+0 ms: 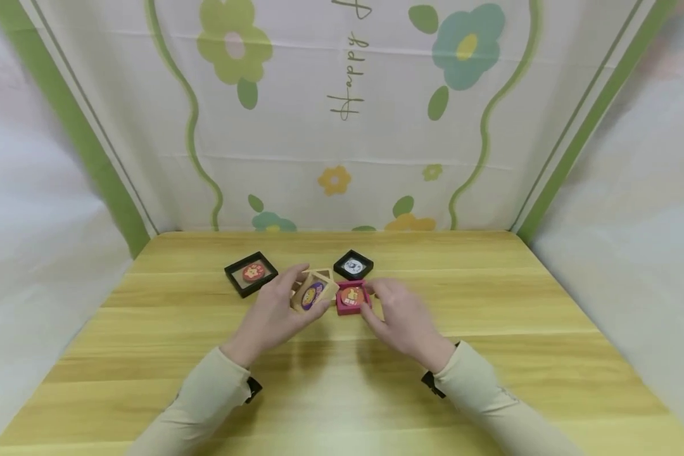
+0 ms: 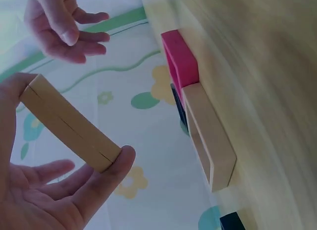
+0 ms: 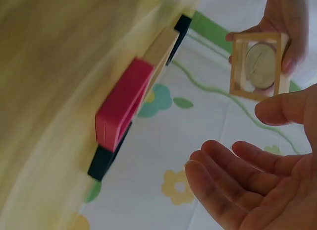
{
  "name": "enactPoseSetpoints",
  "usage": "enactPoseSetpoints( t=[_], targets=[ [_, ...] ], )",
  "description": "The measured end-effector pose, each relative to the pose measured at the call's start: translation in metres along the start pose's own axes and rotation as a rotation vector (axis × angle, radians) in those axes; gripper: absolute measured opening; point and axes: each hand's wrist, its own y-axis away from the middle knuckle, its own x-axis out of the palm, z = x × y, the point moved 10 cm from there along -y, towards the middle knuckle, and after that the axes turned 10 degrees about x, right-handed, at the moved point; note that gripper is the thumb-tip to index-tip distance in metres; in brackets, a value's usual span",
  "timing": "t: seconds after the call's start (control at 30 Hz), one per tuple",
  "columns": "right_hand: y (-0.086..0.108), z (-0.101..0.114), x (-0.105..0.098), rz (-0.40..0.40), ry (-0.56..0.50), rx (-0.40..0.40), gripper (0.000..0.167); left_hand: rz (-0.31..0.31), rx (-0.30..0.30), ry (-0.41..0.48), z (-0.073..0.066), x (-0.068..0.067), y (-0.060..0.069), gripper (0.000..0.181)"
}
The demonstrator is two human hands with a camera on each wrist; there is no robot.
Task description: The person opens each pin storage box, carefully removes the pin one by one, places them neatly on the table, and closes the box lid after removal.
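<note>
The left grip [image 1: 276, 310] pinches a wooden frame [image 2: 71, 122]. A pink frame [image 3: 124, 98] sits near the loosely spread right grip [image 1: 401, 316].

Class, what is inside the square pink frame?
Inside the square pink frame is a round orange badge with a yellow figure; the badge's back is hidden from view.

Wrist views are dim; pale glare lies on the head-view table [image 1: 342, 418].

The head view looks forward and down; both wrist views, nearer and tipped sideways, share the pink frame [image 2: 184, 60].
</note>
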Motion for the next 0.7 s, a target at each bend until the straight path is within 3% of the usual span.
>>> enactPoseSetpoints(
  t=[0.17, 0.43, 0.7],
  targets=[
    [0.001, 0.009, 0.007, 0.042, -0.117, -0.001, 0.033, -0.012, -0.02, 0.032, 0.001, 0.005, 0.0, 0.076],
    [0.004, 0.013, 0.013, 0.18, -0.39, 0.083, 0.018, 0.023, 0.094, 0.065, -0.018, 0.017, -0.002, 0.076],
    [0.007, 0.008, 0.023, 0.269, -0.53, 0.199, 0.012, 0.04, 0.091, 0.024, -0.021, 0.021, 0.002, 0.079]
  ],
)
